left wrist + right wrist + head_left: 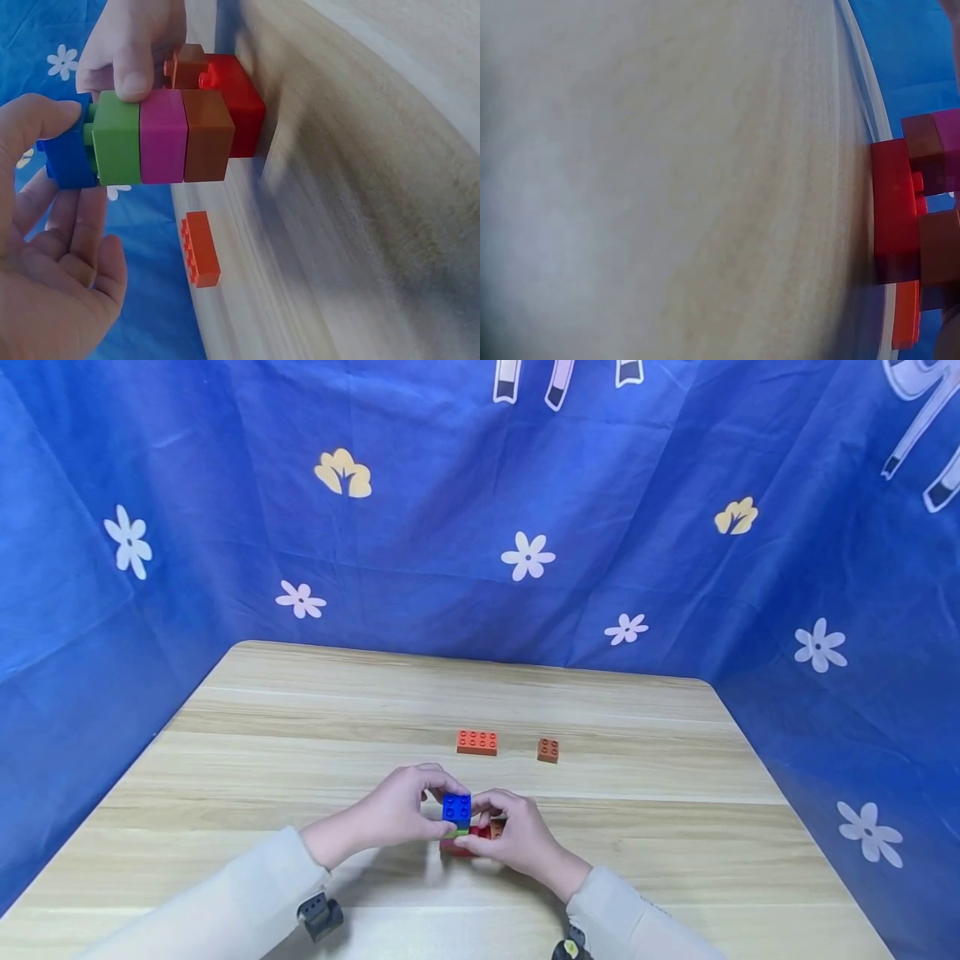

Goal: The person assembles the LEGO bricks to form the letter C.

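You sat in a makeshift recording booth, not a lived-in room: a blue flower-printed cloth (450,468) hung around 3 sides of a pale wooden table (300,727), and only toy bricks (477,742) lay on it.

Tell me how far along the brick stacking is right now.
Done: a tower stands on the red base brick, with brown, magenta and green bricks stacked up. In hand: the left hand and right hand are seating the blue brick on top. Left, it seems: the orange long brick and small brown brick lie loose behind.
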The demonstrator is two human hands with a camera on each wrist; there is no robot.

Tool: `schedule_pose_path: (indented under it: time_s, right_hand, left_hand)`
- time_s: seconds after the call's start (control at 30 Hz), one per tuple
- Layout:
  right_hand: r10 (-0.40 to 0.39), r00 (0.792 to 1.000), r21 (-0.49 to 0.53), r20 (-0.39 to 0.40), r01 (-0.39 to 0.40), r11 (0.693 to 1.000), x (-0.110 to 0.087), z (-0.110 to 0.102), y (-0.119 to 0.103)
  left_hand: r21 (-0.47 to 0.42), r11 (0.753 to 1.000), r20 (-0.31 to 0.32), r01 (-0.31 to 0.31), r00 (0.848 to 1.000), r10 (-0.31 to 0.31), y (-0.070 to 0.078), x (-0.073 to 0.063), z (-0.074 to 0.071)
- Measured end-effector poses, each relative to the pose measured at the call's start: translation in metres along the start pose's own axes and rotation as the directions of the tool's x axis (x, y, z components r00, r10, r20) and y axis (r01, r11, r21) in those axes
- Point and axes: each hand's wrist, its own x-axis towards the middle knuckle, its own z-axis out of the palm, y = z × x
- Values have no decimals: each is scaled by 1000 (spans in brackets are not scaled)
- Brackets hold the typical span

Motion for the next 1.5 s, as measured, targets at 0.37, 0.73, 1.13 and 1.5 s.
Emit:
schedule_pose_path:
  time_s: [0.37, 0.73, 1.13, 1.5]
  right_hand:
    - [40, 999, -22, 0, -40, 999, -1, -1, -4]
    - [33, 999, -17, 0, -33, 999, -1, -1, 1]
    - [32, 999, -16, 0, -32, 999, -1, 4, 6]
    - [97, 994, -6, 46, -97, 995, -6, 9, 40]
  left_hand:
    - [-10, 1000, 22, -21, 1000, 21, 0, 1, 0]
    - [-79, 997, -16, -6, 1000, 4, -2, -3, 5]
    - [-66, 998, -63, 9, 998, -13, -9, -8, 10]
    - [-183, 983, -116, 20, 992, -42, -13, -12, 18]
